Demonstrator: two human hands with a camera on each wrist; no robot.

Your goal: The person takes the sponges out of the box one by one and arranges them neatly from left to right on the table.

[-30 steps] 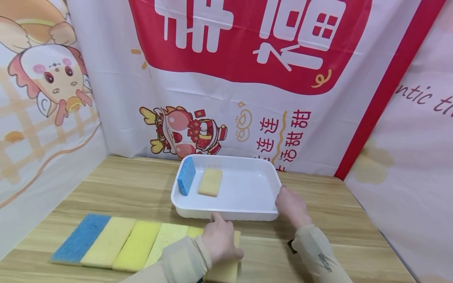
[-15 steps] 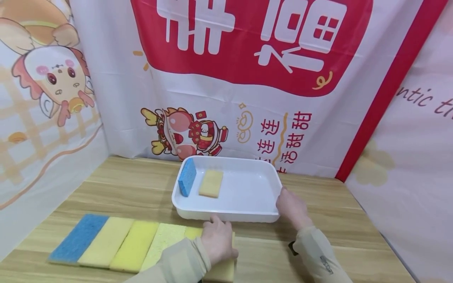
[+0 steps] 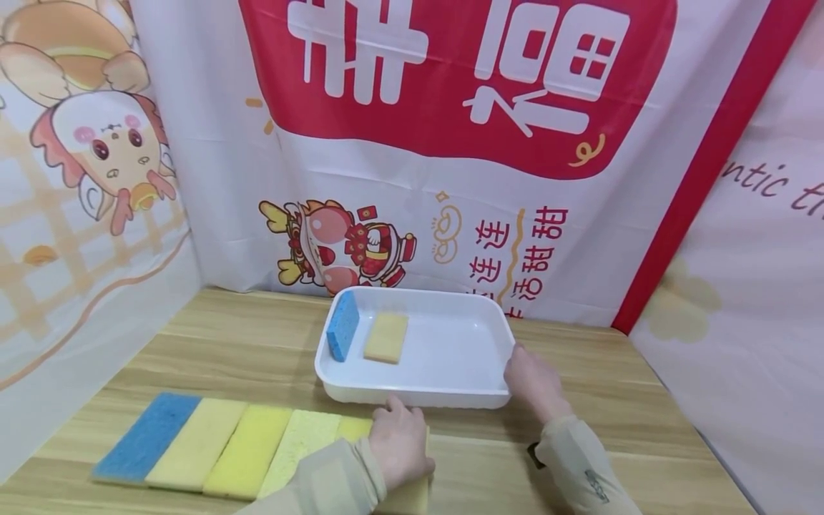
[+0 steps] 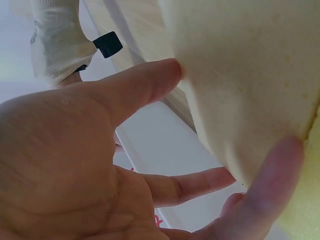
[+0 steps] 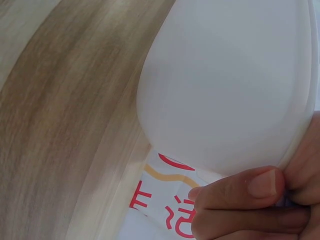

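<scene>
My left hand (image 3: 400, 443) pinches the pale sponge (image 3: 408, 497) at the right end of a row of sponges. In the left wrist view, the thumb (image 4: 165, 77) presses one long edge and a fingertip (image 4: 285, 160) lies along the opposite edge, beside a yellow sponge (image 4: 300, 205). My right hand (image 3: 533, 383) grips the right end of the white tray (image 3: 450, 350), its fingers curled against the wall in the right wrist view. Within the tray, a blue sponge (image 3: 343, 325) leans on the left wall, and a small pale sponge (image 3: 386, 337) lies flat beside it.
Leftward in the row lie a blue sponge (image 3: 148, 436), a pale one, and several yellow ones, edge to edge. My left sleeve (image 3: 328, 476) hides part of them. A printed cloth (image 3: 412, 179) hangs right behind the tray; more cloth walls both sides of the wooden table (image 3: 270, 336).
My left hand and the pale sponge have shifted slightly left, toward the row. The right hand stays on the tray, and the whole view has drifted a little.
</scene>
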